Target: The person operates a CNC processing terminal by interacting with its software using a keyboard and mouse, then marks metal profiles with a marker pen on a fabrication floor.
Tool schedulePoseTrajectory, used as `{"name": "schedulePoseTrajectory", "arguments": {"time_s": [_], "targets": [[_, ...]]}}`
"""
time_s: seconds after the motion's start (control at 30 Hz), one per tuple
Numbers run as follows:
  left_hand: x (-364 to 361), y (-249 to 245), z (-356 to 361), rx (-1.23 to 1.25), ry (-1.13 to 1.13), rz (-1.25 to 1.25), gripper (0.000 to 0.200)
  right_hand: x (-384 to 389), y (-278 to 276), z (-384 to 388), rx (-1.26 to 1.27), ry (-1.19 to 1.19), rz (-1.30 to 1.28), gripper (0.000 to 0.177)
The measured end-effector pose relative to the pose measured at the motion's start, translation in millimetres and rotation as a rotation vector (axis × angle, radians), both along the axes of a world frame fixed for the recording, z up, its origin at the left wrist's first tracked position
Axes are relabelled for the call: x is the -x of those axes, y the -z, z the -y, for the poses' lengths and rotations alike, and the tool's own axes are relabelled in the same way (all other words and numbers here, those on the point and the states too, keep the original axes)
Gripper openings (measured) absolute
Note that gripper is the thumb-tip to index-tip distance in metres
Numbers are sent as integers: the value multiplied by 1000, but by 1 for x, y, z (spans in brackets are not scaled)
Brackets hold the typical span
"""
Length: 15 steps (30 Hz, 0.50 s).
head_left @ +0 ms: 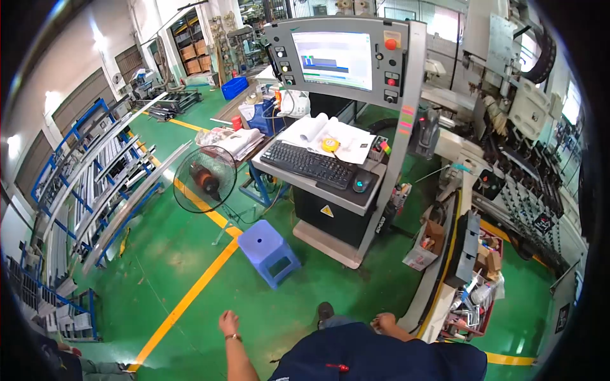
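Observation:
My left hand (pixel 229 323) hangs low over the green floor, a bracelet at its wrist. Its fingers are loosely curled with nothing showing in them. Ahead of it stands a blue plastic stool (pixel 261 244). On the other side of my body, my right hand (pixel 383 322) is also loosely closed, with no object visible in it. It is close to the machine's pale curved edge (pixel 424 314). In front of me is a control console with a lit screen (pixel 333 60), a black keyboard (pixel 308 164), a mouse (pixel 361 183) and a yellow tape measure (pixel 330 145) on papers.
A standing fan (pixel 205 179) is left of the console. Metal profiles lie on a blue rack (pixel 101 184) farther left. A crate of mixed parts (pixel 473 305) sits by the machine at right. Part of another person (pixel 54 359) shows at lower left. Yellow lines (pixel 190 295) cross the floor.

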<state>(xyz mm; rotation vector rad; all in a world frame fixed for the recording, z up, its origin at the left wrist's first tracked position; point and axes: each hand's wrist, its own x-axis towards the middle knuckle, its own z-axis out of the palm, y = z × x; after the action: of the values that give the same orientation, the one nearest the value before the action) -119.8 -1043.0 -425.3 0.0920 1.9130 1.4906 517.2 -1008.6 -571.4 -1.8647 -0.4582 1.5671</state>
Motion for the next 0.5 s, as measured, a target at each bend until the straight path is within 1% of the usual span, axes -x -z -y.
{"name": "schedulePoseTrajectory", "arguments": {"time_s": [0.03,0.07,0.1,0.13,0.17,0.2,0.27,0.33,0.4,0.47,0.5], "targets": [[-9,-7,-42,8,124,-7,51,11,-26,-22,-59,97,-9,14],[-19,-14,-79,-21,215,-58,50,24,-41,-53,-126,201,-21,12],[-29,-22,-119,-58,309,-107,48,31,-52,-90,-144,194,-19,13],[-40,-35,-157,-83,334,-145,47,35,-62,-124,-158,191,-12,17],[-47,-50,-191,-104,363,-173,46,43,-71,-153,-202,243,-35,20],[-44,-61,-224,-175,391,-220,46,45,-84,-184,-247,294,-46,23],[-43,-74,-295,-327,446,-295,45,51,-134,-236,-383,271,-32,32],[-64,-138,-355,-345,465,-342,46,60,-186,-281,-514,332,41,34],[-55,-148,-433,-446,521,-657,48,68,-235,-316,-625,367,117,37],[-79,-206,-498,-549,541,-577,50,79,-276,-336,-698,388,198,41],[-90,-233,-531,-579,565,-606,52,85,-287,-346,-749,411,207,41]]}}
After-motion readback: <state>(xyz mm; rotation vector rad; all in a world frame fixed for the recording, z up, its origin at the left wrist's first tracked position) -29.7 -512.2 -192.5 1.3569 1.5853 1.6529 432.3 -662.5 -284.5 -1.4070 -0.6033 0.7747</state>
